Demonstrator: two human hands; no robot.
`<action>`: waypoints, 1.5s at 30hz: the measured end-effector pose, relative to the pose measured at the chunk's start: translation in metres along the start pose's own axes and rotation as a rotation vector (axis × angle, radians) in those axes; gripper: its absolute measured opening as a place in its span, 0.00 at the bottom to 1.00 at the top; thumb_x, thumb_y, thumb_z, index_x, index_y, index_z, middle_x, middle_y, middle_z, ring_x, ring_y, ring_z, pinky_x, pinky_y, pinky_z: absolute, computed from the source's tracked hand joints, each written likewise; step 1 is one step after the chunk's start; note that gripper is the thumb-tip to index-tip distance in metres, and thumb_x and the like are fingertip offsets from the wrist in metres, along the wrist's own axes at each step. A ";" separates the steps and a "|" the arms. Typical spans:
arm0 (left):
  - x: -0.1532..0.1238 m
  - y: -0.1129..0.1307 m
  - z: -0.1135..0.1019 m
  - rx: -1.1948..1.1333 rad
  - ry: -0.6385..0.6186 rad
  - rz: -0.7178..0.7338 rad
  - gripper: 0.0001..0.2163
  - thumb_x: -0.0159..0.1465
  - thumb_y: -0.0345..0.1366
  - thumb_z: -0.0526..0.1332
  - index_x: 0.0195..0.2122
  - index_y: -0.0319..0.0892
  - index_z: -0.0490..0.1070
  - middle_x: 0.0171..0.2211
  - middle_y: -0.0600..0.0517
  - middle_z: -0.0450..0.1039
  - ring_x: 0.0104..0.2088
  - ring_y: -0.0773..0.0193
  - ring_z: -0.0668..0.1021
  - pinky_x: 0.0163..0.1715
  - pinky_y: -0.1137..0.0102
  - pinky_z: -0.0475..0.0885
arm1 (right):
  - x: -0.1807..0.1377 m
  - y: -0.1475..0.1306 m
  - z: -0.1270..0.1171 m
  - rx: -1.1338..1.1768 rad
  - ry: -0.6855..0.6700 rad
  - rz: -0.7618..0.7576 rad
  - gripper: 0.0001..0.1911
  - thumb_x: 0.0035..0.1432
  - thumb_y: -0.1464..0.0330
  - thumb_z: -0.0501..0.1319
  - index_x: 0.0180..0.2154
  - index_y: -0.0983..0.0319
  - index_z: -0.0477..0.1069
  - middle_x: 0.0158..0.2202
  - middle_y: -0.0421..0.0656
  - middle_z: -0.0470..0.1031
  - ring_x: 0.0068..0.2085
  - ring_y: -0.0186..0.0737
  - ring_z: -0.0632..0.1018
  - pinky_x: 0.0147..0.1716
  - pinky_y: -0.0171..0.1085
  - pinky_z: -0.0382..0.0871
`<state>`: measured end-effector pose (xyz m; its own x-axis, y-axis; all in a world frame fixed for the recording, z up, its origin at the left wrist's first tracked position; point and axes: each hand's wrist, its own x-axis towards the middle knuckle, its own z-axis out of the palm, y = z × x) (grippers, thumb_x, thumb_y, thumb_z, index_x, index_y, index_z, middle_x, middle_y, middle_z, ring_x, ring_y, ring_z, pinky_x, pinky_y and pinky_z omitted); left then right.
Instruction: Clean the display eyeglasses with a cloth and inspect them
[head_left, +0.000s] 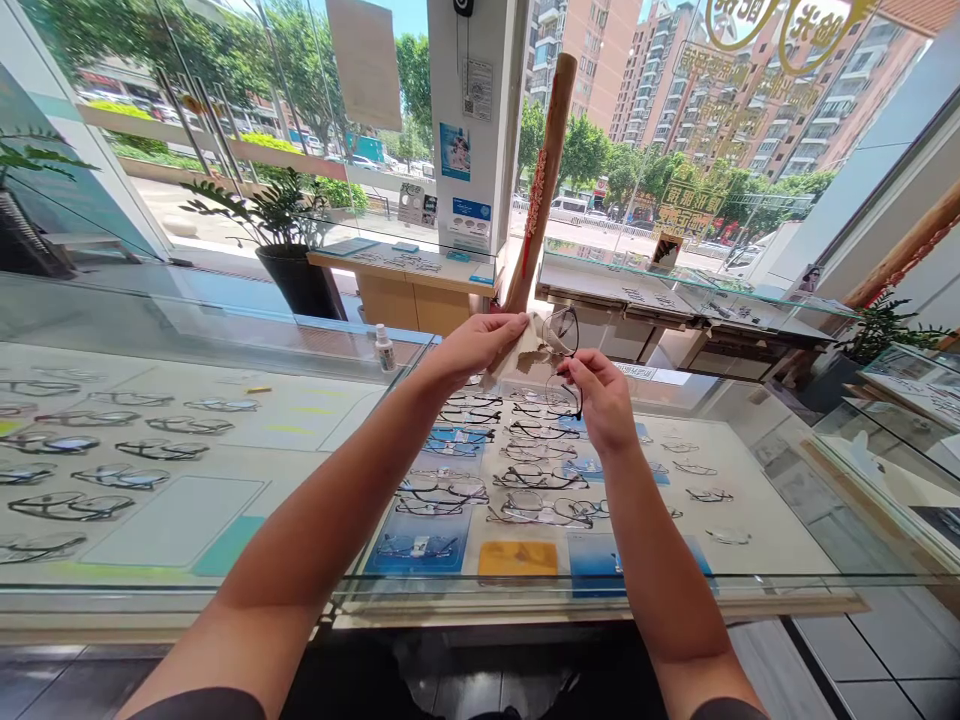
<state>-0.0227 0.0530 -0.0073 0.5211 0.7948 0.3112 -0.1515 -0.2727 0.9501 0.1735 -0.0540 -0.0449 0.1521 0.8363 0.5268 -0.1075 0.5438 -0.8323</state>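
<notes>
Above the glass counter, my right hand (604, 402) is closed on a pair of eyeglasses (576, 330) with thin dark rims. The frame is held on its side, one lens above the other. My left hand (474, 345) pinches a pale beige cloth (523, 352) between thumb and fingers. The cloth hangs beside the eyeglasses; whether it touches a lens I cannot tell. Beneath both hands, rows of eyeglasses (541, 478) lie inside the display case (772, 510).
A small white bottle (385, 348) stands on the counter beyond my left forearm. More eyeglasses (127, 476) fill the case on the left. Further off are a potted plant (300, 285), a slanted wooden post (546, 180), low display cabinets (600, 330) and large windows.
</notes>
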 end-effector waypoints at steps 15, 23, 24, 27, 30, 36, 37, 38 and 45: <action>-0.003 0.007 0.009 -0.001 0.012 0.043 0.29 0.58 0.68 0.73 0.38 0.43 0.87 0.32 0.46 0.83 0.27 0.63 0.78 0.25 0.70 0.71 | -0.003 0.006 0.006 -0.264 -0.053 -0.111 0.12 0.67 0.55 0.70 0.36 0.55 0.77 0.36 0.39 0.76 0.39 0.40 0.73 0.43 0.41 0.65; 0.000 0.009 0.008 -0.227 0.087 -0.050 0.26 0.60 0.65 0.73 0.37 0.43 0.86 0.32 0.45 0.84 0.33 0.55 0.84 0.33 0.65 0.78 | -0.005 0.008 0.009 -0.294 -0.072 -0.124 0.12 0.67 0.56 0.70 0.36 0.55 0.78 0.36 0.38 0.78 0.39 0.41 0.74 0.44 0.43 0.64; 0.000 0.009 0.008 -0.227 0.081 -0.058 0.27 0.59 0.65 0.74 0.37 0.43 0.86 0.32 0.45 0.84 0.32 0.55 0.84 0.31 0.65 0.78 | -0.005 0.009 0.009 -0.293 -0.069 -0.127 0.11 0.66 0.56 0.70 0.36 0.55 0.78 0.36 0.38 0.79 0.40 0.41 0.75 0.45 0.43 0.64; -0.002 0.009 0.014 -0.210 0.079 -0.054 0.28 0.55 0.65 0.77 0.36 0.42 0.86 0.33 0.45 0.84 0.30 0.58 0.82 0.27 0.68 0.75 | -0.005 0.012 0.011 -0.338 -0.061 -0.116 0.11 0.65 0.56 0.70 0.35 0.55 0.79 0.36 0.39 0.80 0.39 0.41 0.75 0.44 0.43 0.64; -0.005 0.010 0.019 -0.238 0.108 -0.018 0.28 0.55 0.64 0.77 0.39 0.41 0.86 0.34 0.46 0.85 0.32 0.58 0.84 0.30 0.68 0.77 | -0.005 0.013 0.013 -0.371 -0.058 -0.089 0.12 0.65 0.56 0.70 0.34 0.56 0.79 0.35 0.39 0.79 0.38 0.41 0.74 0.43 0.43 0.64; -0.005 0.005 0.028 -0.336 0.137 0.051 0.28 0.57 0.62 0.77 0.45 0.42 0.85 0.37 0.47 0.85 0.35 0.59 0.84 0.35 0.68 0.79 | -0.005 0.012 0.013 -0.162 -0.023 -0.018 0.15 0.62 0.52 0.73 0.36 0.56 0.80 0.35 0.39 0.78 0.38 0.40 0.74 0.42 0.41 0.67; -0.006 0.002 0.031 -0.327 0.134 0.065 0.29 0.57 0.63 0.77 0.45 0.41 0.85 0.36 0.47 0.85 0.34 0.60 0.84 0.34 0.69 0.78 | -0.004 0.013 0.013 -0.119 -0.006 0.001 0.16 0.61 0.52 0.74 0.36 0.56 0.80 0.35 0.39 0.78 0.38 0.40 0.74 0.42 0.40 0.68; -0.006 0.000 0.034 -0.312 0.136 0.080 0.29 0.57 0.63 0.77 0.45 0.41 0.85 0.35 0.48 0.85 0.32 0.62 0.83 0.32 0.70 0.77 | -0.003 0.013 0.013 -0.082 0.011 0.020 0.17 0.59 0.51 0.75 0.36 0.56 0.80 0.35 0.40 0.79 0.39 0.40 0.75 0.43 0.41 0.69; -0.012 -0.006 0.053 -0.320 0.218 0.130 0.35 0.53 0.63 0.79 0.49 0.40 0.77 0.33 0.50 0.83 0.28 0.65 0.80 0.27 0.72 0.75 | 0.001 0.016 0.017 0.135 0.101 0.134 0.20 0.48 0.50 0.81 0.34 0.56 0.83 0.35 0.39 0.81 0.36 0.37 0.73 0.40 0.39 0.68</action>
<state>0.0165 0.0163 -0.0179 0.2950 0.8707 0.3936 -0.4755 -0.2235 0.8508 0.1553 -0.0430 -0.0545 0.2245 0.8942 0.3874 -0.2633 0.4384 -0.8594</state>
